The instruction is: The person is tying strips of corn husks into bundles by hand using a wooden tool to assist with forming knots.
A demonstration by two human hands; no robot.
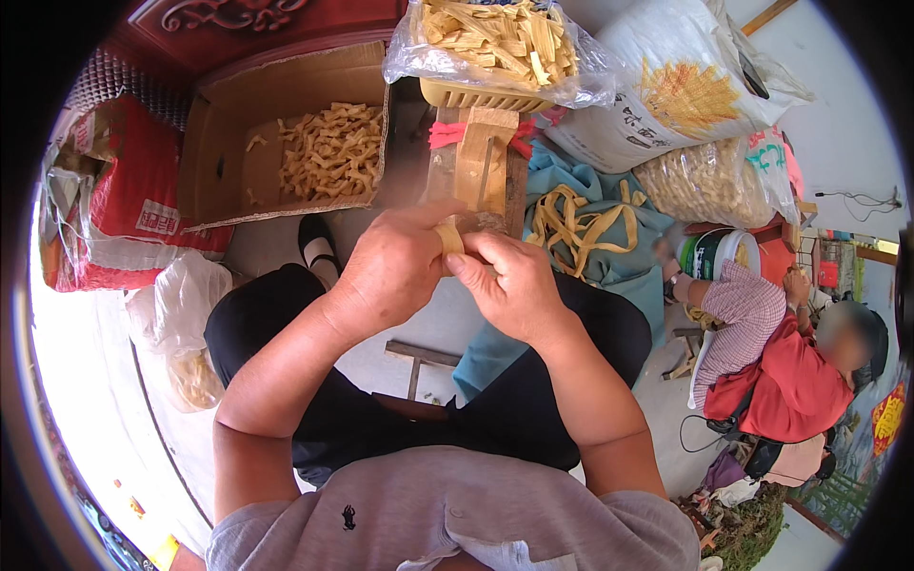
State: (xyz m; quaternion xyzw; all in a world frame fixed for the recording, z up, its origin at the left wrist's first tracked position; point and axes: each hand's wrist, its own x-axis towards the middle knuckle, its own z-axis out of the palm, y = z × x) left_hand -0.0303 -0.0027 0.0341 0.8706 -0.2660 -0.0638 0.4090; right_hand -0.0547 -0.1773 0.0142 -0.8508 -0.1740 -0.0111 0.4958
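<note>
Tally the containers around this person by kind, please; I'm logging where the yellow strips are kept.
Cardboard box with knotted strips: 1
Yellow basket lined with clear plastic, heaped with strips: 1
Large white sack: 1
Clear bag of pale pieces: 1
Red and white bag: 1
Total: 5
Both hands, left and right, pinch one strip.

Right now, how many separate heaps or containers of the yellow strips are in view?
3: knotted pieces in the cardboard box, a bagged basket at top centre, loose strips on the blue cloth. Others may be hidden.

Yellow strips (581,226) on blue cloth (609,257); brown box (228,143); red bag (133,190); white sack (666,76) with yellow wheat picture.
</note>
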